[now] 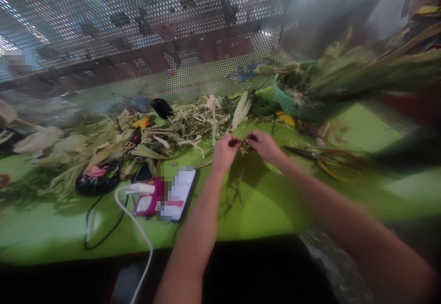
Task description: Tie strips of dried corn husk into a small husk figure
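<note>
Over the green tabletop, my left hand and my right hand meet fingertip to fingertip, both pinched closed. Between them is a thin plant strand, pale and small, its exact kind blurred. Dark, wispy strands show below the hands; whether they hang or lie on the table I cannot tell. Just beyond my fingers a broad pale corn husk leans out of a heap of torn husk strips. To the right of my right hand lie scissors with yellow-orange handles.
A phone lies left of my left forearm, beside a magenta packet and a white cable. A green basket of husks stands at back right. Behind everything rises a perforated metal screen. A black round item sits left.
</note>
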Action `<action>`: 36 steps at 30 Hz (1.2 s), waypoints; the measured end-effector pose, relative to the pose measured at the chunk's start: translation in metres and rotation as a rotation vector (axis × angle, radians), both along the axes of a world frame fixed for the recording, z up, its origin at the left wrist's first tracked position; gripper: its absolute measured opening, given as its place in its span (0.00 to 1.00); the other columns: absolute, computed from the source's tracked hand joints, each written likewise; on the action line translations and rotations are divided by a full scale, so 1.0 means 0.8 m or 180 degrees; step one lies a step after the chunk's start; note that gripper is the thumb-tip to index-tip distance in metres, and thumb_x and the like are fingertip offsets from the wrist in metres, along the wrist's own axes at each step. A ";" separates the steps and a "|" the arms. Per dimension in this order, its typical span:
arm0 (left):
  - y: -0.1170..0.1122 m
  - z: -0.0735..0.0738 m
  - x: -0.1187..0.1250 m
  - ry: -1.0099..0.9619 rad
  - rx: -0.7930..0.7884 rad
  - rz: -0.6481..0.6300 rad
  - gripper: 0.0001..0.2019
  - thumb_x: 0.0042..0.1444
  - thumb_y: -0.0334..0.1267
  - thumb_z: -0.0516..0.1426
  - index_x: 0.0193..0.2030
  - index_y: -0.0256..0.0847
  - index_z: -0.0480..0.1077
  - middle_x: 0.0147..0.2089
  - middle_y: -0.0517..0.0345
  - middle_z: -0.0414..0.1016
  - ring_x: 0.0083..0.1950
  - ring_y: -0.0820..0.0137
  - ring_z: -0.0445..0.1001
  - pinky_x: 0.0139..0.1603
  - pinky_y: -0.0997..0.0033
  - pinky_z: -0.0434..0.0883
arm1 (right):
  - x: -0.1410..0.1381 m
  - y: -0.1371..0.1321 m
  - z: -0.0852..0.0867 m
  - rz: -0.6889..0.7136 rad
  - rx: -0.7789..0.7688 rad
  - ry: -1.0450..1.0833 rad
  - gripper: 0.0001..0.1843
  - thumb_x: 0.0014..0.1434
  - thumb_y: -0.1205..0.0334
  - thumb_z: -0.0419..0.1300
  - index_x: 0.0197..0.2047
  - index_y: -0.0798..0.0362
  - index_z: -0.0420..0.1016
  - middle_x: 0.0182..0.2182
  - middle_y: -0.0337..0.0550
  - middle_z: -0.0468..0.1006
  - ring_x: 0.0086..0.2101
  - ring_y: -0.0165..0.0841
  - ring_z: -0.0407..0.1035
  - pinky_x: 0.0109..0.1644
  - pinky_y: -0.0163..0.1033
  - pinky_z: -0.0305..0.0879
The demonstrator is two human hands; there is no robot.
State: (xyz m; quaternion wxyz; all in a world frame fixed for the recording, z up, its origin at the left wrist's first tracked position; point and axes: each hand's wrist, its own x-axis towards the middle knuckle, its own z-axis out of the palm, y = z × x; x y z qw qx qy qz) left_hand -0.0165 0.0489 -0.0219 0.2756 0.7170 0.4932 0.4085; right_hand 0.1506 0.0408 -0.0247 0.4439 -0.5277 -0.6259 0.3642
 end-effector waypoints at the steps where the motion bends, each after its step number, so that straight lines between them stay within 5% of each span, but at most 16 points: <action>1: 0.001 -0.001 0.000 0.0001 -0.0014 -0.0014 0.03 0.52 0.31 0.62 0.34 0.39 0.76 0.34 0.56 0.79 0.36 0.70 0.75 0.42 0.69 0.71 | 0.000 0.000 0.000 0.0014 -0.0004 0.0035 0.03 0.57 0.64 0.59 0.32 0.54 0.71 0.27 0.38 0.75 0.24 0.28 0.68 0.31 0.35 0.64; 8: 0.003 -0.007 0.000 0.0014 0.0024 -0.0031 0.04 0.52 0.30 0.60 0.35 0.38 0.75 0.34 0.56 0.78 0.36 0.69 0.74 0.42 0.69 0.70 | -0.002 0.002 -0.001 0.0152 -0.0017 0.0478 0.05 0.57 0.62 0.61 0.34 0.54 0.73 0.27 0.39 0.76 0.25 0.27 0.69 0.30 0.33 0.68; 17: 0.004 -0.006 -0.001 -0.0103 0.0136 -0.0081 0.02 0.52 0.31 0.61 0.34 0.38 0.74 0.34 0.56 0.77 0.35 0.70 0.74 0.42 0.69 0.71 | 0.003 0.009 -0.007 0.0205 -0.0458 0.0803 0.05 0.48 0.71 0.65 0.32 0.55 0.77 0.26 0.40 0.78 0.24 0.27 0.69 0.28 0.33 0.69; 30: 0.002 -0.004 -0.001 0.0102 0.0267 -0.0171 0.02 0.52 0.30 0.60 0.34 0.38 0.74 0.34 0.55 0.77 0.36 0.70 0.74 0.43 0.68 0.71 | 0.003 0.006 -0.001 0.0237 -0.0514 0.0416 0.04 0.49 0.73 0.63 0.30 0.56 0.75 0.24 0.39 0.78 0.24 0.27 0.69 0.30 0.33 0.66; 36: -0.001 -0.002 0.000 0.0029 -0.0007 -0.0206 0.04 0.52 0.30 0.59 0.36 0.39 0.74 0.35 0.57 0.80 0.37 0.70 0.76 0.45 0.68 0.71 | 0.002 -0.002 0.006 0.0020 -0.0035 -0.0411 0.04 0.53 0.71 0.61 0.32 0.54 0.73 0.27 0.40 0.78 0.27 0.30 0.70 0.32 0.34 0.62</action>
